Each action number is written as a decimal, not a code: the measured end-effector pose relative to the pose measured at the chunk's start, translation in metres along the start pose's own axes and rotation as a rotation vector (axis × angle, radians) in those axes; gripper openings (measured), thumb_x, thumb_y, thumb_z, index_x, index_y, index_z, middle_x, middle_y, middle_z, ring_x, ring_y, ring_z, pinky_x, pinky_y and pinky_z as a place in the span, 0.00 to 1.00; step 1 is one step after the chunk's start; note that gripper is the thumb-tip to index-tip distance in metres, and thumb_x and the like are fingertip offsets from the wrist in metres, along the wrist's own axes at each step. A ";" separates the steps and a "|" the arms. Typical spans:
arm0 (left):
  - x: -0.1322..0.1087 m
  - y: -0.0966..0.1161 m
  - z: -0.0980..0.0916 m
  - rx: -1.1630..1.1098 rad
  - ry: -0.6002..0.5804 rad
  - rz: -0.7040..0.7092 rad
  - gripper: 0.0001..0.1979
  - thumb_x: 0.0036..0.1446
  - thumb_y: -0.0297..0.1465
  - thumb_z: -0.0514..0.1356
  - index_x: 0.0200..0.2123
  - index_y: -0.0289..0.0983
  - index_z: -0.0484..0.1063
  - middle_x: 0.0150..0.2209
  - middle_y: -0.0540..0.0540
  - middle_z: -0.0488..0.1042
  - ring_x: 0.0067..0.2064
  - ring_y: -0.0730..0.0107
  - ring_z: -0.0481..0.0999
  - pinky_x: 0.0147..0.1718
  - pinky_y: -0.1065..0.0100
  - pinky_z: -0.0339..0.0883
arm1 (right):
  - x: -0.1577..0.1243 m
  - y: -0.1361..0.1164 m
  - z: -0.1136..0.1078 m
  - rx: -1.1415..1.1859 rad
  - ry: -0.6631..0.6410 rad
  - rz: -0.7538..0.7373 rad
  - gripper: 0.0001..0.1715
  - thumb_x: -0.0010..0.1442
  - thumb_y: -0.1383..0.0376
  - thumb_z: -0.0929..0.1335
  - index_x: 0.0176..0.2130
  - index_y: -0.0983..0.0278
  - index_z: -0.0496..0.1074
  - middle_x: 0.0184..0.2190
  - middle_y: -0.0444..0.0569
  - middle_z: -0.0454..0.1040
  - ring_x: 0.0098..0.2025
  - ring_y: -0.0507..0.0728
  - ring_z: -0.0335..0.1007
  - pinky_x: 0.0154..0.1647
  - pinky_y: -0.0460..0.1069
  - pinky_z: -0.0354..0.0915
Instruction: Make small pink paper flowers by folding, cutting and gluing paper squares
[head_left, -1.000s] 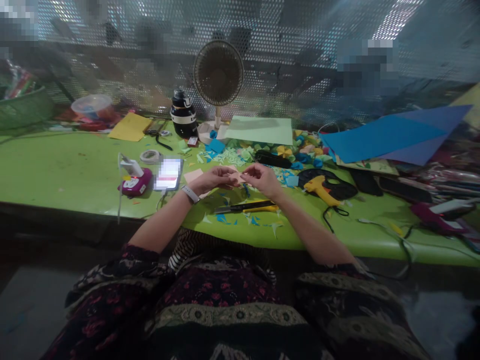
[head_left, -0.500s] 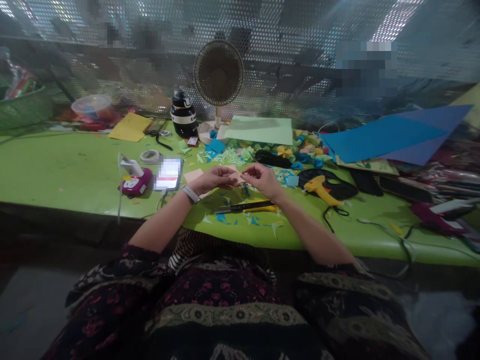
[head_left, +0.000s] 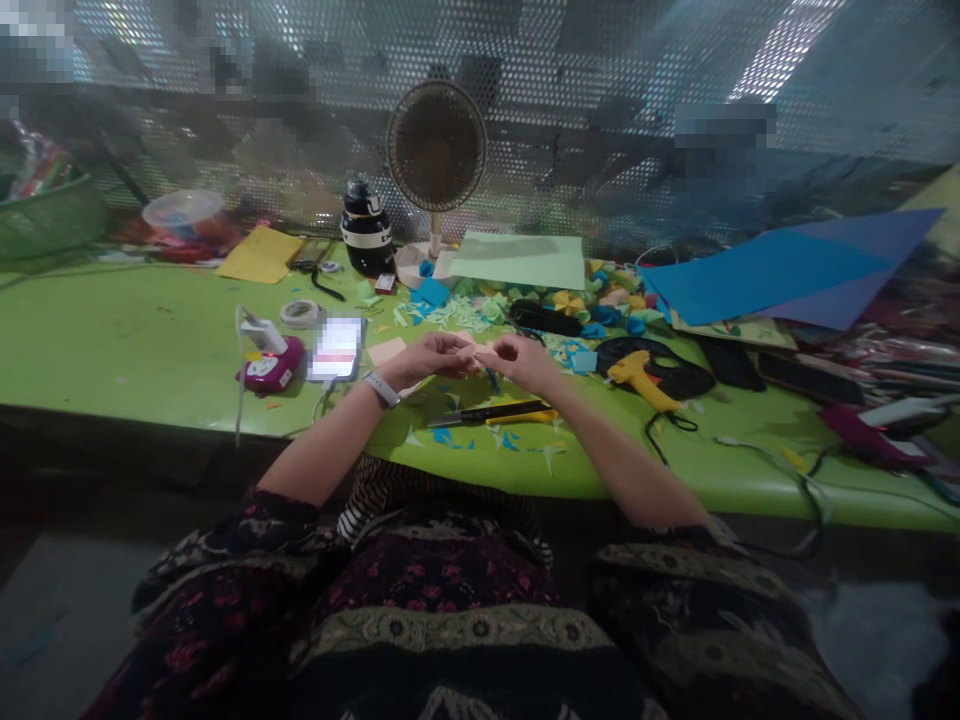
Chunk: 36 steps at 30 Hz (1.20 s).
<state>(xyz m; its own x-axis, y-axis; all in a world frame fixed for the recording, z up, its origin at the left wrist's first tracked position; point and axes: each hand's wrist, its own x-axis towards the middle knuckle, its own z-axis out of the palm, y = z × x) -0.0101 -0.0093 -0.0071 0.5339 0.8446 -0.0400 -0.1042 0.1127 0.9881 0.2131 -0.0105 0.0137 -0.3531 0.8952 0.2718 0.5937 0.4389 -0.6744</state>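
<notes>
A small pink paper piece is pinched between my two hands above the green table. My left hand wears a white band at the wrist, and its fingers are closed on the paper. From the right, my right hand meets it, thumb and index finger pressed together at the paper's edge. The fingers hide most of the piece. Beside my left hand lies another pink paper. Below the hands rest a black-handled tool and a yellow one, among blue and pale scraps.
Behind the hands stand a fan and a dark bottle. A phone and a purple socket block lie left. To the right are a yellow glue gun, a black case and blue sheets.
The fingers of my right hand have shifted slightly left and closed in towards my left hand. Less of the pink paper shows between them.
</notes>
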 end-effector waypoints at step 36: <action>-0.002 0.011 -0.002 -0.061 0.165 -0.046 0.10 0.46 0.27 0.74 0.30 0.31 0.77 0.30 0.43 0.82 0.32 0.71 0.82 0.41 0.69 0.76 | 0.006 0.007 -0.003 0.705 -0.255 0.252 0.16 0.50 0.61 0.78 0.31 0.66 0.71 0.26 0.50 0.82 0.19 0.48 0.71 0.22 0.43 0.66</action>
<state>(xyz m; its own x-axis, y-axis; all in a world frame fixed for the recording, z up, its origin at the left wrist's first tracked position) -0.0134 -0.0086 0.0033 0.3953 0.9115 -0.1139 -0.1357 0.1806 0.9742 0.2175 -0.0016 0.0125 -0.4747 0.8784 -0.0554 0.1093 -0.0036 -0.9940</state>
